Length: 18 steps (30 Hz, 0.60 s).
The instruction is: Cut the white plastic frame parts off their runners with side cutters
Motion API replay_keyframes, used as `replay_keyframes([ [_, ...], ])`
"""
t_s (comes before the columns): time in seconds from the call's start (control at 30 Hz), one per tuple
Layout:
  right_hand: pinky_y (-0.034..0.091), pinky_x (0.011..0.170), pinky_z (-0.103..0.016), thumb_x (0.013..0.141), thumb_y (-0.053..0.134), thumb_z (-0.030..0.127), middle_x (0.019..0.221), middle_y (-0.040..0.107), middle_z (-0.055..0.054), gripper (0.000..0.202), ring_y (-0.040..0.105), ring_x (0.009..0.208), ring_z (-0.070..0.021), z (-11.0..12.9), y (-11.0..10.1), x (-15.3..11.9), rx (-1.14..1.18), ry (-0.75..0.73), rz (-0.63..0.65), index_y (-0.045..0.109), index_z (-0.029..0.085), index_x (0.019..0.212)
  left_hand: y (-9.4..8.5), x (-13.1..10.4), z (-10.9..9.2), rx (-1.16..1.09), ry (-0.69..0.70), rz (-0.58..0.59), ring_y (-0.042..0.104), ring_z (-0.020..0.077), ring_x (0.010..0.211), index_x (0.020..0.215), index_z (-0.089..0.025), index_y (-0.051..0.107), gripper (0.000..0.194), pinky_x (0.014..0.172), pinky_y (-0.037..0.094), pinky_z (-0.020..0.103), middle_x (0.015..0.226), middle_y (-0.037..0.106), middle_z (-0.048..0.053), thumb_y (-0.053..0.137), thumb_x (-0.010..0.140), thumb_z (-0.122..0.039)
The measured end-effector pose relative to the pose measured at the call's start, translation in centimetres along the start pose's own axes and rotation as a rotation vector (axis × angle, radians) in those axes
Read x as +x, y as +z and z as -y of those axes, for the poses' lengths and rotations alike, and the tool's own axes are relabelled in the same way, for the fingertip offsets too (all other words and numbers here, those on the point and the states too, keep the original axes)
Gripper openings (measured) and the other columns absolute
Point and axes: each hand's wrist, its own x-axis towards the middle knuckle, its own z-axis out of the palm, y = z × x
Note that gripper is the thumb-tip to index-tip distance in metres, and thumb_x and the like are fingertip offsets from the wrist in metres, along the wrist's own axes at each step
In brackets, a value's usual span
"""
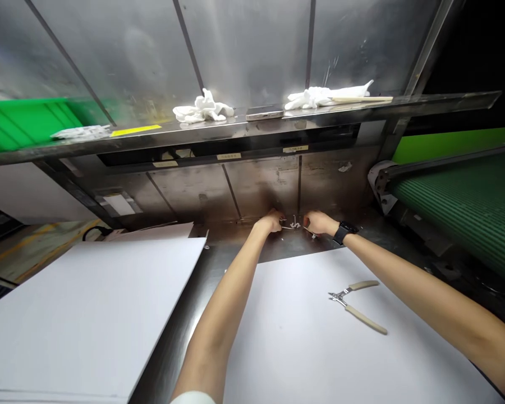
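At the back of the steel bench (202,264), small white plastic-looking scraps (295,223) lie between my two hands. My left hand (271,221) reaches in from the left, its fingers curled together, with thin pale slivers at the fingertips. Facing it, my right hand (318,223) is also closed, a pale bit showing by its fingers. What either hand grips is too small to name. Nearer to me, a pair of side cutters (353,303) with beige handles rests, jaws apart, on a large white sheet (286,325).
Another stack of white sheets (88,314) lies at the left. Overhead, a metal shelf (261,126) carries white gloves (204,108), more gloves (320,98), a phone (264,113) and a green bin (29,123). A green conveyor belt (467,196) runs along the right.
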Motion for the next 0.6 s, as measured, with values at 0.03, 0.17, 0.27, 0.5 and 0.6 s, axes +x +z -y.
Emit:
replay_keyframes([
  [0.03,0.065,0.096,-0.046,0.115,0.077,0.036,0.132,0.068,-0.013,0.029,0.072,0.111,-0.0293,0.1,0.0,0.4,0.009,-0.012,-0.035,0.071,0.014,0.135,0.1,0.3,0.1,0.004,0.006,0.014,0.068,0.0279,0.127,0.138,-0.020,0.069,0.036,0.108,0.061,0.049,0.145,0.065,0.013,0.072,0.108,-0.038],
  [0.17,0.064,0.099,-0.048,0.116,0.076,0.038,0.135,0.067,-0.014,0.032,0.071,0.115,-0.0308,0.8,0.1,1.7,0.020,-0.051,-0.084,0.070,0.015,0.137,0.6,0.7,0.3,0.013,0.021,0.037,0.069,0.0265,0.123,0.133,-0.020,0.071,0.031,0.106,0.062,0.047,0.141,0.068,0.012,0.072,0.108,-0.038],
  [0.27,0.065,0.096,-0.046,0.115,0.078,0.036,0.129,0.069,-0.012,0.029,0.072,0.109,-0.0290,1.4,0.4,1.8,-0.005,-0.083,-0.074,0.071,0.015,0.134,0.8,0.2,0.3,0.015,0.026,0.021,0.070,0.0256,0.120,0.132,-0.019,0.071,0.030,0.104,0.063,0.046,0.137,0.069,0.011,0.072,0.108,-0.037],
  [0.5,0.063,0.102,-0.050,0.114,0.078,0.032,0.134,0.067,-0.013,0.028,0.070,0.117,-0.0312,0.4,-0.5,1.9,-0.040,-0.102,-0.159,0.070,0.015,0.136,0.7,-1.4,0.6,0.014,0.033,-0.065,0.069,0.0270,0.125,0.133,-0.018,0.071,0.031,0.107,0.061,0.049,0.142,0.067,0.012,0.072,0.108,-0.036],
  [0.6,0.063,0.102,-0.051,0.114,0.079,0.032,0.133,0.068,-0.012,0.031,0.070,0.117,-0.0317,0.1,-1.0,2.3,-0.027,-0.092,-0.160,0.070,0.014,0.137,0.7,-1.8,0.6,-0.007,0.010,-0.087,0.068,0.0272,0.126,0.133,-0.019,0.071,0.031,0.108,0.061,0.049,0.143,0.067,0.013,0.072,0.108,-0.037],
])
